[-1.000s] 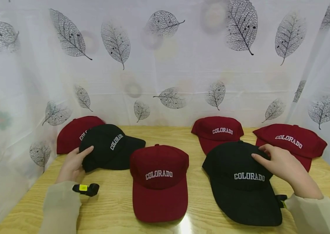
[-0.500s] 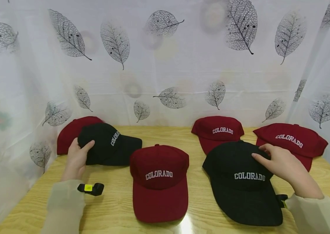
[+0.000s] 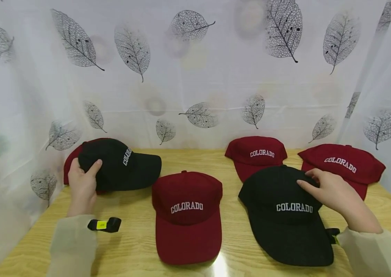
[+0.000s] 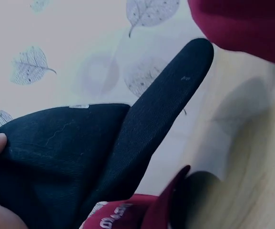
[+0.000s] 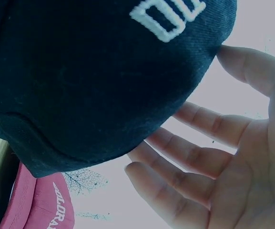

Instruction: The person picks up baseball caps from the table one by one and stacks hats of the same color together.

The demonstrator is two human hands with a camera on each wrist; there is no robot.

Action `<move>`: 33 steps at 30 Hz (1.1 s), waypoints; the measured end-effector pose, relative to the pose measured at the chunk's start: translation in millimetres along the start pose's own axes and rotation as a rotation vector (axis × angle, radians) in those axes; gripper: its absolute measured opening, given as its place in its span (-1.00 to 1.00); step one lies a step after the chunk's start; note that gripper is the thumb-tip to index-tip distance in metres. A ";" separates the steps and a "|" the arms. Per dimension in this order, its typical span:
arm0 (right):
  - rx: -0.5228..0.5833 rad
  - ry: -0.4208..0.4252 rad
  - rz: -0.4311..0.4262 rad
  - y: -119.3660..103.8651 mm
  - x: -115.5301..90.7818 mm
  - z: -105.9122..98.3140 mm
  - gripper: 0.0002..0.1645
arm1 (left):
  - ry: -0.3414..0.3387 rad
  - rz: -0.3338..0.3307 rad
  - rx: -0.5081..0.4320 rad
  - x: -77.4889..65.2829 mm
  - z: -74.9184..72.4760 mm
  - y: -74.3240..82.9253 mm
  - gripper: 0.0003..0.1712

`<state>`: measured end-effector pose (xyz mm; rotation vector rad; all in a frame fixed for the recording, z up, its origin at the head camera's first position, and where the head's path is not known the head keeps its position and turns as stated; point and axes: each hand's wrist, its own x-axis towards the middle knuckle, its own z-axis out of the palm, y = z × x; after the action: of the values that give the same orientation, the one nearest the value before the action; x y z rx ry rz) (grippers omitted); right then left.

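Note:
A black cap (image 3: 107,165) is in my left hand (image 3: 82,184), which grips the back of its crown, thumb on the near side. Its brim points right, and it covers most of a red cap (image 3: 71,167) behind it. On the right, my right hand (image 3: 337,196) holds another black cap (image 3: 278,192) at the crown's upper side; its brim faces me. The right wrist view shows my thumb at the edge of this cap (image 5: 94,81), with the other fingertips passing behind it. Between the hands lies a red cap (image 3: 186,219), lettered COLORADO, brim toward me.
A red cap (image 3: 258,150) sits at the back, partly behind the right-hand black cap. Another red cap (image 3: 348,161) lies at the far right, behind my right hand. The wooden table (image 3: 129,238) meets a white leaf-print curtain (image 3: 195,77) at its back and sides.
My left hand has carried its black cap up and to the left, across more of the red cap behind. The right hand and its cap stay nearly still; the view shifts slightly.

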<state>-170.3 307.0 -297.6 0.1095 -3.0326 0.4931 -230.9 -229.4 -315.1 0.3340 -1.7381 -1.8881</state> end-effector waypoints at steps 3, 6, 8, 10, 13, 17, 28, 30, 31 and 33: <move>-0.004 -0.004 -0.001 -1.3 0.5 -0.4 -0.21 | 0.009 0.010 -0.081 -2.6 0.8 6.0 -0.60; -0.004 -0.003 0.001 -0.7 -0.4 -0.3 -0.22 | 0.004 0.030 -0.150 -5.1 3.8 12.0 -0.57; -0.004 0.000 0.000 -0.4 -0.9 -0.1 -0.22 | -0.011 0.039 -0.165 -7.7 5.4 15.8 -0.53; -0.003 0.001 -0.001 -0.3 -1.2 0.0 -0.23 | -0.022 0.046 -0.180 -10.9 7.1 19.6 -0.51; -0.002 0.001 -0.002 -0.2 -1.5 0.1 -0.23 | -0.031 0.055 -0.187 -16.2 10.9 24.5 -0.56; 0.000 0.002 -0.007 -0.6 -1.4 -0.3 -0.23 | -0.050 0.088 -0.198 -22.1 16.6 27.9 -0.69; 0.004 0.012 -0.016 -0.6 -0.6 -1.4 -0.23 | -0.111 0.149 -0.200 -31.3 28.3 31.6 -0.78; 0.004 0.015 -0.017 -0.1 -0.5 -1.4 -0.23 | -0.117 0.147 -0.223 -33.3 30.1 32.6 -0.78; 0.004 0.016 -0.016 0.2 -0.4 -1.3 -0.23 | -0.121 0.147 -0.234 -34.3 31.0 33.1 -0.78; 0.003 0.016 -0.016 0.8 -0.5 -0.9 -0.24 | -0.132 0.153 -0.245 -36.5 33.2 34.3 -0.78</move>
<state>-169.9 308.1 -297.1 0.1292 -3.0129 0.4954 -210.8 -182.2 -283.7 -0.0161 -1.5421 -2.0192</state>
